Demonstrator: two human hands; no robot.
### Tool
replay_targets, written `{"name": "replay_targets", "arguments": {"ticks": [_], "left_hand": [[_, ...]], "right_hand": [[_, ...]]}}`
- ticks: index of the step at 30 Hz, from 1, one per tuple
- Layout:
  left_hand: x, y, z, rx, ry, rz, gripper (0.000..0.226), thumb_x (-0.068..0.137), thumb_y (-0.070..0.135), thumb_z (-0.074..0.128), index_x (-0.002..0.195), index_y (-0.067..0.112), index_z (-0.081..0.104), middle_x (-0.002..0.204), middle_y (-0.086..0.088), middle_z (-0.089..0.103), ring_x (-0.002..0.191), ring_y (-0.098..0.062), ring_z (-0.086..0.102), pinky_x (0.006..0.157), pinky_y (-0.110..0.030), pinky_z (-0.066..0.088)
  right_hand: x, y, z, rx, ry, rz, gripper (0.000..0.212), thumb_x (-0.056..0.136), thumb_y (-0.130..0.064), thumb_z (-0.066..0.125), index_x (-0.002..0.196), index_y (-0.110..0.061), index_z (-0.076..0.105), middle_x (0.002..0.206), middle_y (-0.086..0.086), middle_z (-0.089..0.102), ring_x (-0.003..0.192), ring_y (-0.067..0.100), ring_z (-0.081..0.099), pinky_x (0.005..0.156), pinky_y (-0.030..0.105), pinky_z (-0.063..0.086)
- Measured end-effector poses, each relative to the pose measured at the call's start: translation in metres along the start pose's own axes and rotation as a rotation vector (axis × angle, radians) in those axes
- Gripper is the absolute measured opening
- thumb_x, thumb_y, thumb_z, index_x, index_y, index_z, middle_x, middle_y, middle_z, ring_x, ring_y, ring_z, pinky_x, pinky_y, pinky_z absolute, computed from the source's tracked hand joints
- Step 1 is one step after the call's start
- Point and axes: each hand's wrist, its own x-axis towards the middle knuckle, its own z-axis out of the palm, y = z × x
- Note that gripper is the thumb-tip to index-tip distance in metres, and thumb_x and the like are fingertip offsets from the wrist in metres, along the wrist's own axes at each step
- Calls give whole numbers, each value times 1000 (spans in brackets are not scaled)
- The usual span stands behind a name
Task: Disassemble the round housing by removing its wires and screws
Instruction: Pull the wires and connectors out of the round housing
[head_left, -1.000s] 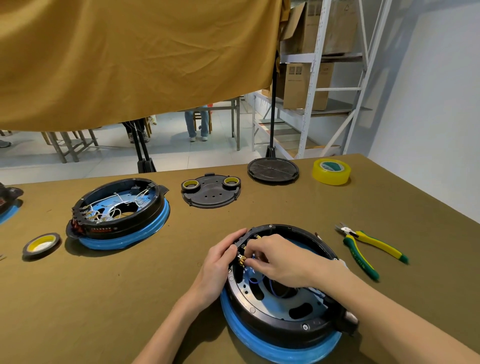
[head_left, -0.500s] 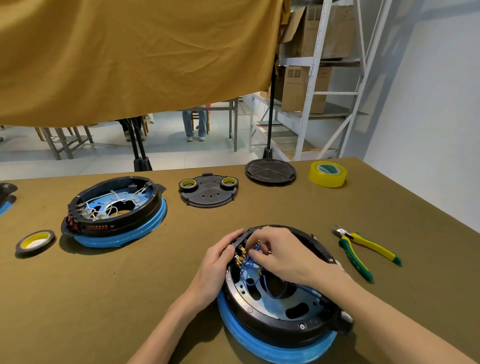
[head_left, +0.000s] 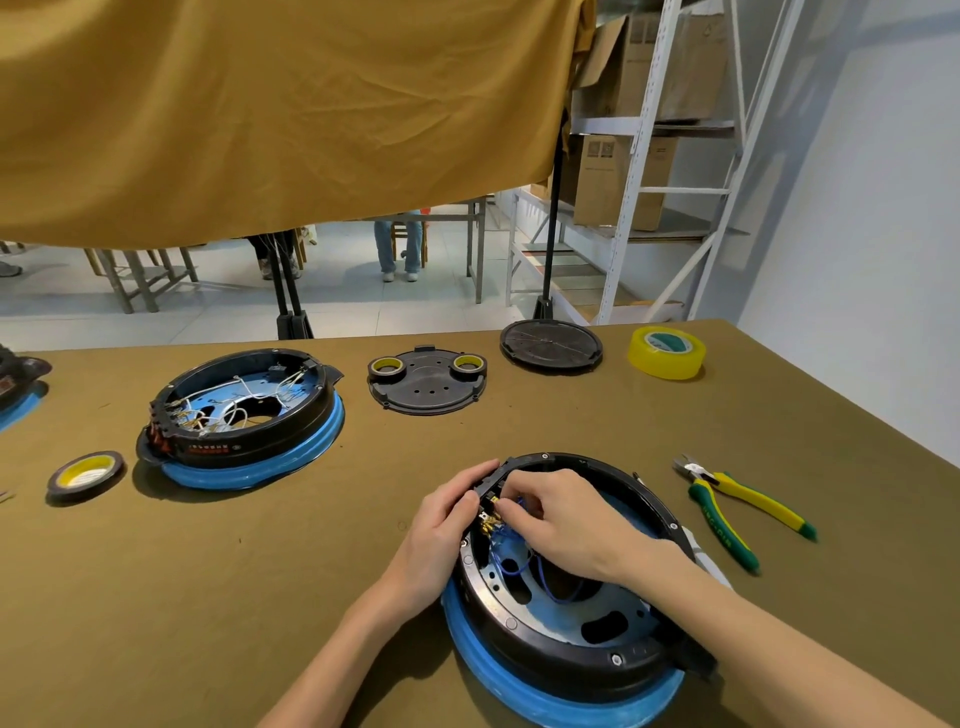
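A person works at the near housing (head_left: 571, 613), a black ring on a blue base that sits at the front of the table (head_left: 208, 597), right of centre; the left hand (head_left: 441, 530) curls round the ring's outer wall at its far-left edge and steadies it, fingers wrapped over the rim; the right hand (head_left: 566, 519) reaches inside, fingertips pinched small on something at the row of brass terminals (head_left: 488, 522), apparently a wire end, though the fingers hide the exact contact; blue wires (head_left: 524, 564) loop loose over the grey inner plate below the hand; the step in hand looks to be wire removal, with terminals yet to be freed and rim screws (head_left: 616, 660) in place, so the task seems in its early half; the next move likely calls for a firm straight pull on the connector while the left hand braces the ring against sliding; side force could bend a terminal; green-and-yellow pliers (head_left: 737, 514) lie just right of the housing, untouched, within reach should a connector stick; a second housing (head_left: 244, 415) with white wires stands well apart at far left, a tape roll (head_left: 85, 474) beside it; a black cover (head_left: 427, 385), a black disc (head_left: 550, 345) and yellow tape (head_left: 666, 352) line the far edge.
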Motion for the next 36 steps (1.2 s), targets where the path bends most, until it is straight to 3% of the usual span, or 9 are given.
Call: {"name": "replay_targets", "arguments": {"ticks": [4, 7, 11, 17, 21, 24, 32, 34, 36], "left_hand": [[0, 1, 0, 8, 7, 13, 47, 101, 36, 42, 145, 29, 56, 136, 22, 66, 130, 1, 57, 102, -13, 45], [-1, 2, 1, 13, 14, 14, 47, 100, 37, 41, 145, 30, 55, 137, 19, 65, 131, 0, 56, 106, -19, 44], [-2, 3, 2, 7, 15, 4, 49, 100, 39, 41, 145, 30, 55, 139, 16, 64, 131, 0, 57, 109, -25, 45], [-3, 5, 1, 32, 21, -13, 50, 100, 41, 41, 147, 30, 54, 143, 14, 62, 135, -3, 54, 118, -41, 41], [-4, 6, 1, 50, 22, -20, 49, 101, 41, 41, 147, 31, 53, 143, 15, 62, 135, -2, 54, 118, -43, 41], [-5, 6, 1, 61, 21, -30, 50, 100, 42, 41, 148, 31, 53, 145, 14, 61, 137, -4, 52, 120, -46, 39], [-5, 7, 1, 40, 18, -37, 51, 100, 42, 41, 148, 30, 52, 144, 10, 62, 134, -7, 56, 116, -46, 44], [-4, 7, 1, 14, 14, -51, 50, 99, 43, 42, 147, 31, 53, 140, 8, 64, 128, -9, 61, 111, -47, 48], [-3, 7, 1, 10, 21, -56, 50, 99, 45, 42, 146, 33, 54, 140, 8, 64, 127, -9, 61, 109, -47, 50]], "right_hand": [[0, 4, 0, 50, 2, -1, 23, 99, -29, 55, 76, -31, 56, 59, -12, 51, 58, 11, 49, 60, 30, 40], [-1, 4, 3, -12, 18, -37, 23, 99, -29, 52, 77, -27, 56, 60, -11, 50, 60, 10, 50, 60, 28, 38], [0, 6, 1, -11, 11, -25, 22, 99, -29, 53, 80, -22, 60, 63, -8, 54, 62, 10, 50, 64, 35, 44], [-2, 6, 2, -45, 11, -29, 20, 99, -29, 54, 80, -26, 59, 64, -11, 53, 62, 7, 49, 61, 28, 39], [-3, 7, 0, -13, -10, -23, 19, 100, -29, 53, 83, -25, 62, 68, -9, 58, 67, 11, 53, 66, 32, 44], [-5, 8, 0, -40, -2, -45, 18, 100, -28, 54, 85, -24, 63, 69, -11, 57, 69, 9, 52, 66, 26, 40], [-10, 10, -5, -60, 140, -49, 12, 99, -38, 59, 97, -34, 70, 71, -13, 63, 77, 6, 54, 88, 22, 36], [-10, 13, -11, 20, 262, -29, 8, 97, -32, 62, 96, -31, 70, 68, -16, 61, 72, 6, 57, 79, 18, 40], [-6, 16, -17, 20, 240, 16, 7, 96, -31, 63, 94, -29, 70, 66, -14, 60, 66, 8, 57, 64, 23, 45]]}}
